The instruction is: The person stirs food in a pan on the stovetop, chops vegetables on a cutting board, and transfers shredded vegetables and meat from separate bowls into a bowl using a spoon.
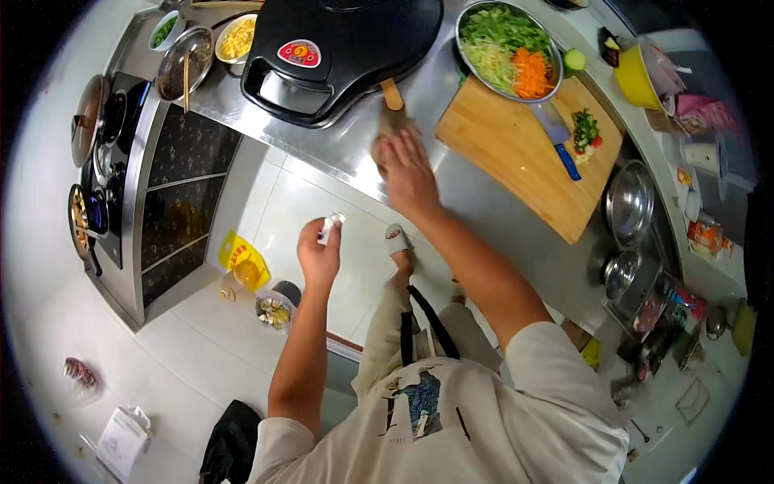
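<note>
My left hand [319, 256] is raised over the floor, thumb and fingers closed on a small whitish, partly clear item [332, 221] that I cannot identify. On the steel counter's front edge lies my right hand [409, 179], its fingers stretched out flat on a brownish, blurred patch [393, 123], perhaps a cloth or a reflection. Just beyond those fingertips a wooden handle [392, 94] sticks out beside the black electric griddle [355, 48], whose lid is down. The wooden cutting board [500, 153] is to the right, bearing a blue-handled knife [564, 157] and chopped greens with red bits [586, 129].
A bowl of shredded vegetables [508, 52] overlaps the board's back edge. Steel bowls [630, 203] stand at the right. Egg-coloured pieces [239, 39] and a pan with chopsticks [185, 64] are back left, near the stove [125, 145]. A bin [274, 310] stands on the floor.
</note>
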Available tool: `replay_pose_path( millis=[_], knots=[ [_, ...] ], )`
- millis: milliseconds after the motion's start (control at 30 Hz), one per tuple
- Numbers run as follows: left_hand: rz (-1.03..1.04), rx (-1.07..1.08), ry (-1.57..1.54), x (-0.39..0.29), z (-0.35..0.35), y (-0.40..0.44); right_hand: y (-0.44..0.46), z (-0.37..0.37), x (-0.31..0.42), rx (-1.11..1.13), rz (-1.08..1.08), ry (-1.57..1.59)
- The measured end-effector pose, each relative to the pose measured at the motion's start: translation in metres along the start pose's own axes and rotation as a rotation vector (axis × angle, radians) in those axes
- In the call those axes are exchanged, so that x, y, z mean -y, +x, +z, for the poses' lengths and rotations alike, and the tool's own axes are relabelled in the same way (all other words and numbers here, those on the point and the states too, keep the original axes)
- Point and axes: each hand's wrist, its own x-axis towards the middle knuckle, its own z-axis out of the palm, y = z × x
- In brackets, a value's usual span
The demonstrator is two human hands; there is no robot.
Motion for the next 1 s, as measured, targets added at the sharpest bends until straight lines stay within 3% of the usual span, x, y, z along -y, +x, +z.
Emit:
replay_pose_path(
  millis=[200,267,400,500,567,600,667,700,767,800,867,900,933,1000],
  knots=[
    [0.169,0.201,-0.072,-0.022,0.045,-0.03,-0.141,-0.082,-0.079,0.132,0.259,-0.171],
    [0.247,0.235,-0.066,-0.039,0.058,-0.03,-0.181,-0.094,-0.102,-0.03,0.264,-0.164],
    [0.278,0.256,-0.091,-0.066,0.075,-0.038,-0.239,-0.13,-0.128,-0.031,0.463,-0.159],
    [0.303,0.267,-0.072,-0.077,0.081,-0.048,-0.286,-0.15,-0.163,-0.166,0.445,-0.397],
    [0.223,0.303,-0.054,-0.09,0.085,-0.055,-0.323,-0.163,-0.193,-0.126,0.604,-0.456],
    [0.232,0.307,-0.052,-0.094,0.092,-0.053,-0.34,-0.166,-0.207,-0.134,0.611,-0.455],
    [0.288,0.237,0.028,-0.103,0.116,-0.037,-0.369,-0.172,-0.235,-0.279,0.88,-0.301],
    [0.428,0.143,0.055,-0.121,0.127,-0.027,-0.382,-0.177,-0.248,-0.331,0.969,-0.246],
    [0.523,0.038,0.111,-0.143,0.151,-0.003,-0.407,-0.184,-0.261,-0.224,0.819,-0.589],
    [0.556,0.033,0.107,-0.143,0.166,0.013,-0.414,-0.188,-0.257,-0.22,0.844,-0.591],
    [0.487,0.061,0.096,-0.158,0.188,0.035,-0.417,-0.207,-0.242,-0.062,1.093,-0.531],
    [0.652,0.017,0.164,-0.155,0.198,0.046,-0.432,-0.207,-0.247,-0.058,1.069,-0.531],
    [0.558,-0.005,0.26,-0.162,0.207,0.046,-0.444,-0.207,-0.248,-0.06,1.106,-0.545],
    [0.672,0.138,0.28,-0.165,0.209,0.052,-0.459,-0.209,-0.249,-0.193,1.077,-0.472]
  ],
)
